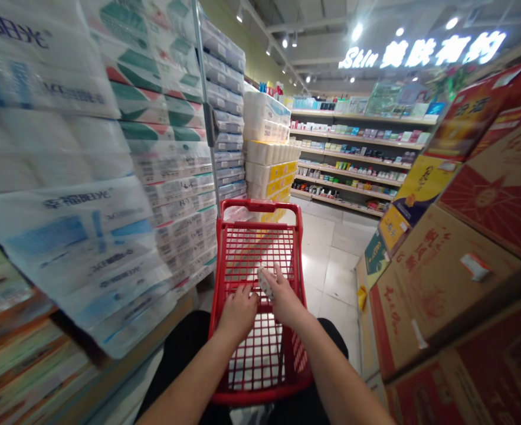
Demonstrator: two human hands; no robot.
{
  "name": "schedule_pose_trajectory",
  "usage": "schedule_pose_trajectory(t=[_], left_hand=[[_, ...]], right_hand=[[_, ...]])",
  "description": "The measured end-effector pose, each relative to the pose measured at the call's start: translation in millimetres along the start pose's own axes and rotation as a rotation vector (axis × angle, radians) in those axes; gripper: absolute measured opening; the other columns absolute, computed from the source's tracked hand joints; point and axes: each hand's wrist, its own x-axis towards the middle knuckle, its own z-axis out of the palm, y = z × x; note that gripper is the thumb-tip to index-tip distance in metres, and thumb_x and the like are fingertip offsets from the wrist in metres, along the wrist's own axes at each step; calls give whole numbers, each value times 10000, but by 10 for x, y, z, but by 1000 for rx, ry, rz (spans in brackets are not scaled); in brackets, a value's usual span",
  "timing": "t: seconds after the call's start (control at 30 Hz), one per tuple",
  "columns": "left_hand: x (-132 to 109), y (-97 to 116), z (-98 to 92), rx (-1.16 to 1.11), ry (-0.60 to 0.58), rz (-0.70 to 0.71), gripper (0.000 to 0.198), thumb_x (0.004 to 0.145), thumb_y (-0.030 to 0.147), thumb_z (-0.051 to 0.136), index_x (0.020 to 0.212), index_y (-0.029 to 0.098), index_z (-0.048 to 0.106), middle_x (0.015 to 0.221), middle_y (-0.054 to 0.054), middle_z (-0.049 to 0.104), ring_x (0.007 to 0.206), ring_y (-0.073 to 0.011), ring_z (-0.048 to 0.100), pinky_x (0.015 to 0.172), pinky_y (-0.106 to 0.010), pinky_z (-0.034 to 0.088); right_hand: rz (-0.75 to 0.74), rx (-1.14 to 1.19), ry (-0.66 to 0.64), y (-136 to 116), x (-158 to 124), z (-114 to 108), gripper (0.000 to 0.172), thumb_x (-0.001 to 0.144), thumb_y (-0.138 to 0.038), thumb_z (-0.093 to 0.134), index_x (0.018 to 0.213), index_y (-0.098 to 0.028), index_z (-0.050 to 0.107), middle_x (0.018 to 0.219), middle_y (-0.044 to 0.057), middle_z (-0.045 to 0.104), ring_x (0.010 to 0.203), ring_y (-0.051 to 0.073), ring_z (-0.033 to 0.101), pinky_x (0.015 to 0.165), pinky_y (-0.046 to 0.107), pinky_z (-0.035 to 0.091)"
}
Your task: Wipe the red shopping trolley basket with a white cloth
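A red plastic shopping cart (298, 236) with a grid basket stands right in front of me, between my legs. My left hand (239, 311) lies over the red crossbar at the cart's middle, fingers bent down onto it. Beside it, my right hand (283, 297) is closed around a small pale object with dark specks (266, 283), flat and rounded, whose kind I cannot make out. This object is above the crossbar, close to my left fingertips. Through the grid the pale floor shows.
Stacked toilet paper packs (87, 236) rise close on the left, behind a thin metal pole (207, 112). Piled cardboard boxes (446, 277) line the right. A tiled aisle floor (326, 254) leads to shelves of small goods (353, 153) under a lit sign (423, 52).
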Motion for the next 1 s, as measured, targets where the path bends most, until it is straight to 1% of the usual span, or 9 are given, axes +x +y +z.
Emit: schedule_pose_trajectory(t=[0.07, 0.13, 0.27, 0.33, 0.47, 0.6, 0.8, 0.93, 1.0], left_hand=[[25, -4, -2, -10, -7, -2, 302, 925, 203, 371, 1000, 186, 662, 1233, -113, 607, 1145, -269, 523, 861, -421, 475], [57, -14, -13, -19, -2, -4, 312, 934, 222, 364, 993, 194, 669, 1237, -107, 608, 1152, -271, 520, 858, -422, 478], [133, -47, -26, -39, 29, 2, 318, 946, 269, 366, 961, 219, 680, 1213, -85, 623, 1115, -270, 538, 837, -428, 477], [171, -68, -21, -48, 34, 0, 327, 949, 276, 362, 967, 222, 684, 1197, -85, 630, 1095, -267, 545, 832, -427, 474], [235, -102, -18, -51, 38, 1, 336, 948, 271, 357, 1020, 212, 679, 1182, -97, 637, 1074, -268, 549, 814, -421, 470], [300, -101, -37, -63, 70, 22, 343, 950, 284, 352, 978, 204, 684, 1183, -96, 641, 1086, -268, 546, 833, -427, 464], [406, -95, 18, -62, 95, 10, 350, 957, 300, 344, 956, 207, 682, 1179, -86, 648, 1081, -265, 551, 826, -422, 459], [461, -108, 67, -62, 95, 17, 345, 958, 306, 350, 936, 208, 680, 1189, -82, 644, 1098, -264, 544, 840, -417, 451], [484, -121, 87, -62, 98, 22, 335, 957, 307, 357, 944, 211, 677, 1197, -82, 639, 1102, -266, 540, 837, -416, 450]], right_hand=[[-88, -42, -102, 43, 83, -97, 943, 579, 75, 523, 1406, -362, 406, 1549, 24, 238, 1293, 285, 407, 983, 403, 421], [-132, -58, -130, 73, 148, -144, 806, 607, 65, 552, 1307, -335, 528, 1458, 24, 402, 1199, 263, 480, 968, 385, 430], [-3, -27, 109, 79, 118, -64, 564, 713, 40, 521, 1199, -235, 598, 1196, 71, 585, 1057, 221, 525, 892, 351, 465], [4, -45, 203, 43, 26, 12, 521, 746, 46, 488, 1184, -213, 597, 1158, 81, 589, 1026, 216, 514, 877, 355, 467], [-134, -96, 220, -54, -119, 73, 458, 812, 25, 465, 1156, -239, 615, 1156, 64, 592, 1018, 207, 496, 902, 356, 452], [65, -158, 383, -68, -78, -7, 454, 809, 14, 462, 1163, -221, 621, 1274, 97, 533, 1131, 240, 456, 938, 381, 439], [-63, -199, 224, -7, -16, -55, 541, 736, -36, 523, 1215, -280, 579, 1422, 26, 445, 1241, 248, 405, 1008, 414, 385], [213, -260, 385, 19, 28, -72, 510, 759, -93, 548, 1235, -277, 566, 1441, 74, 422, 1296, 336, 331, 998, 540, 334], [253, -264, 409, 38, 62, -71, 475, 777, -93, 537, 1216, -270, 578, 1448, 83, 412, 1306, 353, 314, 995, 565, 320]])
